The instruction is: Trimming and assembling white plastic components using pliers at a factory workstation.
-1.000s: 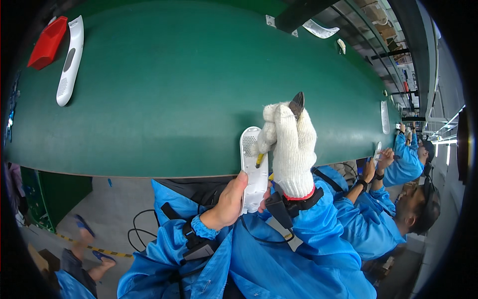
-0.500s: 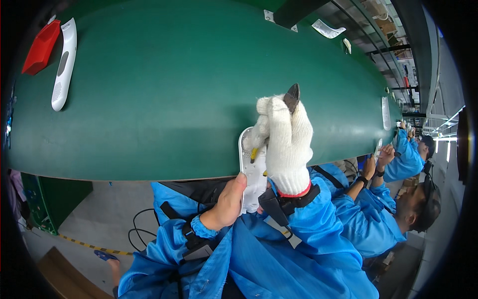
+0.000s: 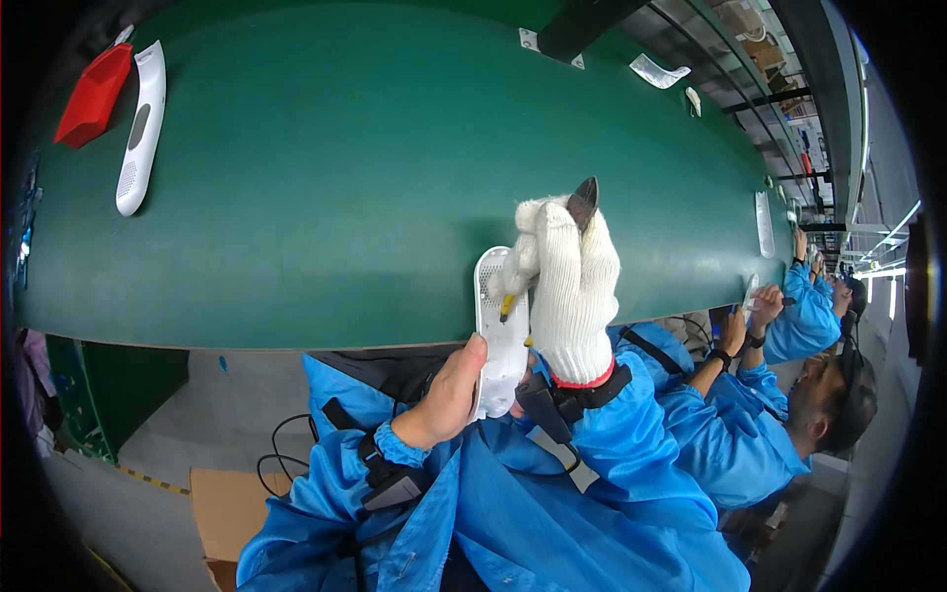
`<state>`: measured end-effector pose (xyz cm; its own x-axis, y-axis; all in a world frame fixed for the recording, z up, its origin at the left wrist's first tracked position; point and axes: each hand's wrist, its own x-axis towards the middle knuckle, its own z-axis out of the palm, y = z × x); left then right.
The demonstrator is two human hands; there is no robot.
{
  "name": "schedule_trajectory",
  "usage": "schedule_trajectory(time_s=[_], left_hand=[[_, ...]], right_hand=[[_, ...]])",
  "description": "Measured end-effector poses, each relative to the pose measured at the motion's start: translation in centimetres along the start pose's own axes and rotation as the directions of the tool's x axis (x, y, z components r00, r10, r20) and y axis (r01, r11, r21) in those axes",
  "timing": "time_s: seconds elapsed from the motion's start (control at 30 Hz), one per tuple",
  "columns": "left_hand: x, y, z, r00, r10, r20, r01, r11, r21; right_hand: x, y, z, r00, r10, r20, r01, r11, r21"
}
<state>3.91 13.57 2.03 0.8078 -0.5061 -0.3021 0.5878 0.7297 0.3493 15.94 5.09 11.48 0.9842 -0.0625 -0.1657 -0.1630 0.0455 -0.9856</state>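
My bare left hand [image 3: 451,398] grips the lower left edge of a long white plastic shell [image 3: 501,345], thumb on its rim. The shell is tilted up at the table's near edge, its hollow side showing and small holes at its rounded upper end. My right hand [image 3: 570,286], in a white knitted glove, is closed over the shell's upper right side. From its fist sticks a dark pointed tip [image 3: 584,203]; a yellow piece [image 3: 507,307] shows below the fingers, against the shell. They look like parts of one hand tool, mostly hidden by the glove.
On the green table [image 3: 326,178] lie a red tray [image 3: 94,97] and another white shell [image 3: 142,128] at far left. A metal post [image 3: 582,25] stands at the back, with white pieces [image 3: 659,72] near it. Co-workers in blue [image 3: 735,419] sit to my right.
The view has shifted slightly, and a cardboard box has come into sight at lower left. Both hands keep their hold; the gloved hand sits slightly lower, the shell slightly higher.
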Motion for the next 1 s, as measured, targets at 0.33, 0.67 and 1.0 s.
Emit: schedule_trajectory(time_s=[0.33, 0.67, 1.0], left_hand=[[-2.5, 0.5, 1.7, 0.993, 0.113, 0.022, -0.103, 0.785, 0.611], [-0.2, -0.9, 3.0, 0.918, 0.361, -0.165, -0.172, 0.736, 0.655], [-0.1, -0.3, 2.8, 0.910, 0.380, -0.167, -0.159, 0.691, 0.705]], right_hand=[[0.7, -0.7, -0.9, 1.000, -0.003, 0.021, 0.001, 0.998, 0.068], [-3.1, 0.0, -1.9, 0.997, 0.014, -0.077, -0.015, 1.000, -0.011], [-3.0, 0.4, -0.5, 0.990, 0.008, -0.138, 0.001, 0.998, 0.063]])
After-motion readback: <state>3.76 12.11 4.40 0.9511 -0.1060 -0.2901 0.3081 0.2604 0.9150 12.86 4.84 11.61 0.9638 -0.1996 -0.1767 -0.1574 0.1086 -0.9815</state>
